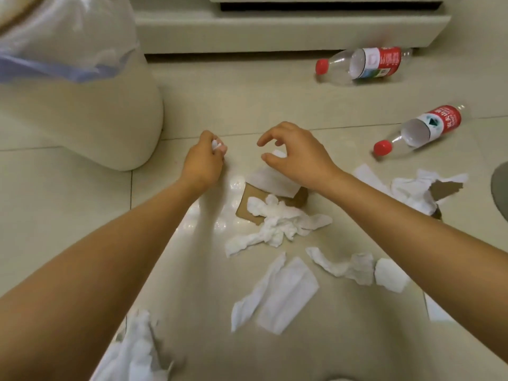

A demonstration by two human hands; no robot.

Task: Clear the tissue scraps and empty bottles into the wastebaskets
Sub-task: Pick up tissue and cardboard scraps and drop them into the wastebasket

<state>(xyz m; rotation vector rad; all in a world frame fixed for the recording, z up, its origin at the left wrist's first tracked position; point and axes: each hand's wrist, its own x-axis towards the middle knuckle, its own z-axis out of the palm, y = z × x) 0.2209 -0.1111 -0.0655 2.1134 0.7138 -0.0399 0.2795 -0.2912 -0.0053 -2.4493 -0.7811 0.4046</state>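
My left hand (204, 160) is closed around a small white tissue scrap (216, 145) that peeks out between the fingertips. My right hand (295, 154) hovers with fingers spread just above a flat white tissue sheet (270, 181) lying on a brown cardboard piece (248, 206). A crumpled tissue wad (277, 224) lies below it, and more torn tissue (277, 292) is scattered on the floor. Two empty clear bottles with red caps and red labels lie on their sides: one far back right (362, 66), one at the right (420, 129). A cream wastebasket (90, 105) with a plastic liner stands at the left.
A pale low cabinet base (275, 26) runs along the back. More tissue and torn cardboard (415, 192) lie at the right, and a tissue heap (132, 350) sits at the bottom left. A grey rounded object (501, 188) shows at the right edge. The floor is glossy beige tile.
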